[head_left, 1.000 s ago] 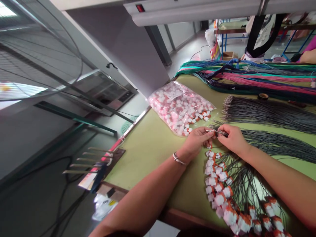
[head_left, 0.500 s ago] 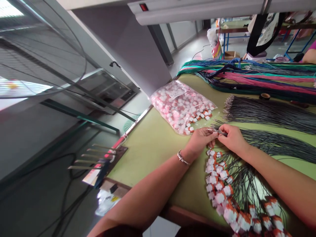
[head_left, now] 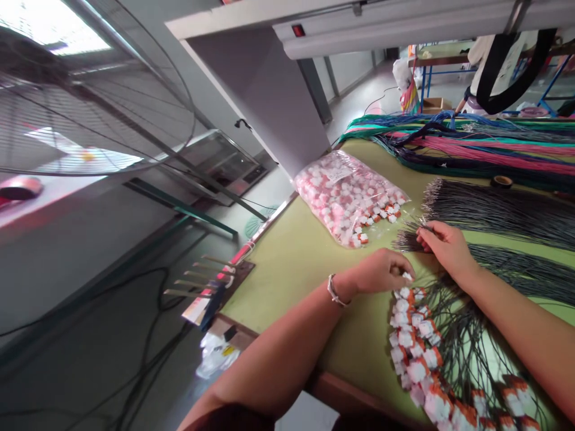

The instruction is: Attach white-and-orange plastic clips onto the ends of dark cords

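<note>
My left hand (head_left: 384,270) is closed on a small white connector (head_left: 408,276), just above the curved row of white and orange connectors (head_left: 417,368) with black wires. Up and to the right, my right hand (head_left: 442,242) pinches at the tips of a bundle of black wires (head_left: 408,239); its thumb and fingers are pressed together. Behind the hands lies a clear bag (head_left: 348,194) filled with white and orange connectors. A second bundle of black wires (head_left: 498,209) lies beyond my right hand.
Long coloured wires (head_left: 485,143) stretch across the back of the green table (head_left: 283,263), near a roll of tape (head_left: 501,181). A pronged metal rack (head_left: 202,284) sits at the left table edge. A fan cage is at upper left. Someone stands in the background.
My hands have moved apart: the left came down to the connector row with a connector, the right went up to the wire tips. The whole view has shifted slightly.
</note>
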`<state>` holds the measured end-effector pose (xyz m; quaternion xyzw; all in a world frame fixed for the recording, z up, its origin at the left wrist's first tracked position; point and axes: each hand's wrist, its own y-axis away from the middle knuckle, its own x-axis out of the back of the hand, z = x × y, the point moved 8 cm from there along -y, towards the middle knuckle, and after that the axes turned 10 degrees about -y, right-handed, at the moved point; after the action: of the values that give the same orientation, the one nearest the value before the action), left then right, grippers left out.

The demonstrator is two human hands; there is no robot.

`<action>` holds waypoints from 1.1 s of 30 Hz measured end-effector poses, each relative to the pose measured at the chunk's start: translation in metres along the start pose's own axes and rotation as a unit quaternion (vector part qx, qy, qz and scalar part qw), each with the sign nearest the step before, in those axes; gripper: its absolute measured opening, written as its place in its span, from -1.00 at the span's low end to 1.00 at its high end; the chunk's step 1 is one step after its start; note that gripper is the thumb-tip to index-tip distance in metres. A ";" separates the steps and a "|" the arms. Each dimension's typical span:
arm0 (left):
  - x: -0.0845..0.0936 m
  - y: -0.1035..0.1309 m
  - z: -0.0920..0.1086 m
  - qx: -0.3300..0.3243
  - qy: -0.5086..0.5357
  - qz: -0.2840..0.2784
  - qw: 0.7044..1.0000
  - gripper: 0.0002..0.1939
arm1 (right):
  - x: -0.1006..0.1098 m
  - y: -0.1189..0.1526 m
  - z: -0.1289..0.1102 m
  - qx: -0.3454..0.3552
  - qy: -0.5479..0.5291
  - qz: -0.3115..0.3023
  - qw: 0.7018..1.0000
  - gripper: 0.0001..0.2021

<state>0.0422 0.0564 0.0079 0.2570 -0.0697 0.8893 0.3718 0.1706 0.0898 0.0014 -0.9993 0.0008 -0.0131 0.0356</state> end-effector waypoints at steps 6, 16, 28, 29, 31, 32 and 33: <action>0.031 0.006 0.012 -0.045 -0.217 0.096 0.970 -0.75 | -0.006 0.004 -0.001 0.009 0.009 -0.002 1.000 -0.77; 0.090 -0.007 -0.035 0.139 -0.522 0.268 0.797 -0.76 | -0.018 0.015 -0.017 0.108 0.119 -0.004 0.987 -0.90; 0.038 0.008 -0.031 0.131 0.101 0.206 0.965 -0.76 | -0.009 0.008 -0.006 0.035 0.016 0.009 0.999 -0.85; 0.030 0.005 -0.032 0.142 0.127 0.185 0.964 -0.78 | -0.009 0.008 -0.006 0.037 0.016 0.005 0.999 -0.86; 0.023 0.000 -0.034 0.144 0.160 0.188 0.958 -0.81 | -0.012 0.010 -0.006 0.041 0.027 -0.005 0.999 -0.88; 0.023 -0.001 -0.033 0.138 0.171 0.199 0.955 -0.84 | -0.013 0.010 -0.006 0.043 0.037 -0.009 0.998 -0.89; 0.023 -0.002 -0.033 0.132 0.178 0.211 0.952 -0.86 | -0.015 0.011 -0.006 0.045 0.049 -0.012 0.998 -0.90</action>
<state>0.0167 0.0828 -0.0090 0.1208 0.0631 0.9801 0.1444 0.1559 0.0783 0.0061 -0.9947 -0.0105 -0.0626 0.0806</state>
